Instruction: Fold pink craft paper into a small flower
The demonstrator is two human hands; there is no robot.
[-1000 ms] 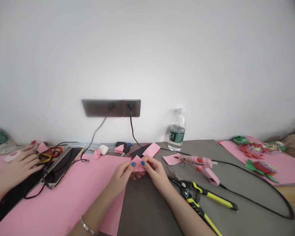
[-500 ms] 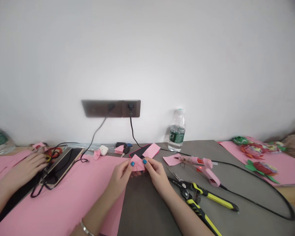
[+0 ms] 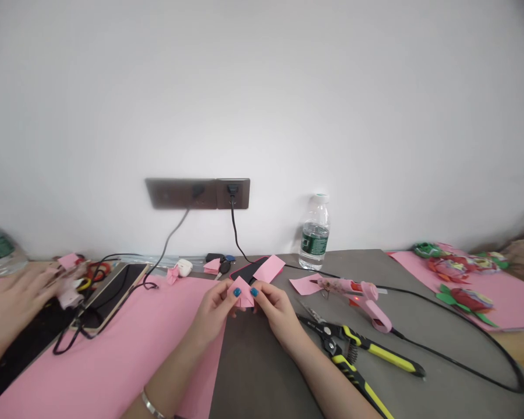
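Observation:
A small folded piece of pink paper is pinched between my two hands at the centre of the view, its top corner pointing up. My left hand grips its left side, with the thumb on the front face. On the right side my right hand holds it the same way. Both thumbs are close together, and most fingertips are hidden behind the paper. Just behind my hands, a pink paper piece lies on a dark phone. Large pink paper lies to the left.
Yellow-black pliers, a pink glue gun and its cable are at right. A water bottle stands by the wall. Paper flowers lie far right. Another person's hand is far left, near a phone.
My thumbs have come closer together on the pink paper, and its visible folds look different. The other person's hand at far left has moved down and left.

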